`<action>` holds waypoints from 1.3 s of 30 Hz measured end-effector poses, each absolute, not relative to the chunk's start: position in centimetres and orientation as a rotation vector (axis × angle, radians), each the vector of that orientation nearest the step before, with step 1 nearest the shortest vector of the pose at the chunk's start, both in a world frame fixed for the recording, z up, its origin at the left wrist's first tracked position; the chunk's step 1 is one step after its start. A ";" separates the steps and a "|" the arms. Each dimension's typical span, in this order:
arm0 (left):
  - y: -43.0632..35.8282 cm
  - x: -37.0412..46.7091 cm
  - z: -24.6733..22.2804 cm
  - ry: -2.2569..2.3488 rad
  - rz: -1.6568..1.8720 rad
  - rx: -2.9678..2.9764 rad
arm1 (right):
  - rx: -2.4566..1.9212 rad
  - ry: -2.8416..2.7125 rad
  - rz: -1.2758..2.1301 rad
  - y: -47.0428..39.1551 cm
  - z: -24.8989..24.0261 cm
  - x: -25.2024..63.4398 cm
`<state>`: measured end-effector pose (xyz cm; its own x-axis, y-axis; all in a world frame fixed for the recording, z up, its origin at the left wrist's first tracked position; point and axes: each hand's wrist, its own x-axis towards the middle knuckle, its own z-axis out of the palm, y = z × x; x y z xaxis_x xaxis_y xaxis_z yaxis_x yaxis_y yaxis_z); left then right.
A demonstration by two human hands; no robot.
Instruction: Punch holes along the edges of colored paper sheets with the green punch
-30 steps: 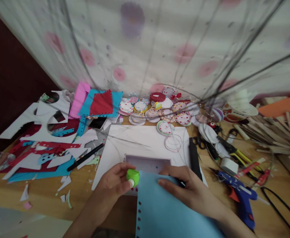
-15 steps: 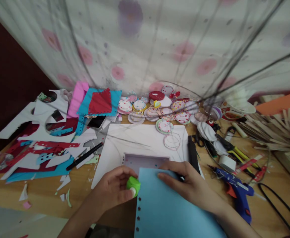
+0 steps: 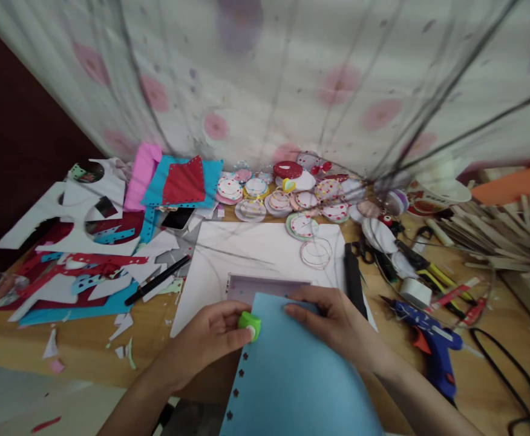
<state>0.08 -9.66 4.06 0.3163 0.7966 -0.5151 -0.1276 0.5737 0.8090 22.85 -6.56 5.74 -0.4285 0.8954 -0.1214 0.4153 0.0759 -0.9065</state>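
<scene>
A small green punch [image 3: 250,327] with a white button sits in my left hand [image 3: 210,336], the thumb on its button. It lies at the left edge of a blue sheet [image 3: 299,363], which has a row of flower-shaped holes down that edge. My right hand [image 3: 333,321] pinches the top edge of the sheet between thumb and fingers. Behind the sheet, a shallow open box [image 3: 265,284] rests on white paper [image 3: 229,242]. The sheet and my hands cover part of the box.
Paper scraps [image 3: 83,272] and a black pen [image 3: 156,281] lie at left. Decorated paper discs [image 3: 251,210] line the back. On the right are a blue glue gun [image 3: 437,345], yellow-handled pliers [image 3: 437,278], a white roll [image 3: 415,292] and wooden sticks [image 3: 505,236].
The punch has moved up along the sheet's left edge and now overlaps it. The sheet has tilted, its lower end swinging left, and another hole shows. The view has shifted slightly.
</scene>
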 end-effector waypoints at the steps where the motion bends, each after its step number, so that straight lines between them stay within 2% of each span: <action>1: -9.6 0.1 4.2 1.087 0.681 0.743 | -1.300 -1.838 1.375 -6.6 5.6 22.8; 12: -7.8 0.4 5.6 1.021 0.499 0.817 | -1.359 -1.487 1.723 -6.0 4.6 22.7; 18: -7.0 0.3 6.1 1.163 0.411 0.890 | -1.363 -1.512 1.727 -5.8 4.4 22.8; 32: -6.3 0.1 5.9 1.074 0.386 0.739 | -1.374 -1.431 1.799 -5.8 3.4 22.9; 39: -6.4 0.2 5.8 1.094 0.361 0.877 | -1.372 -1.445 1.768 -5.9 3.3 22.8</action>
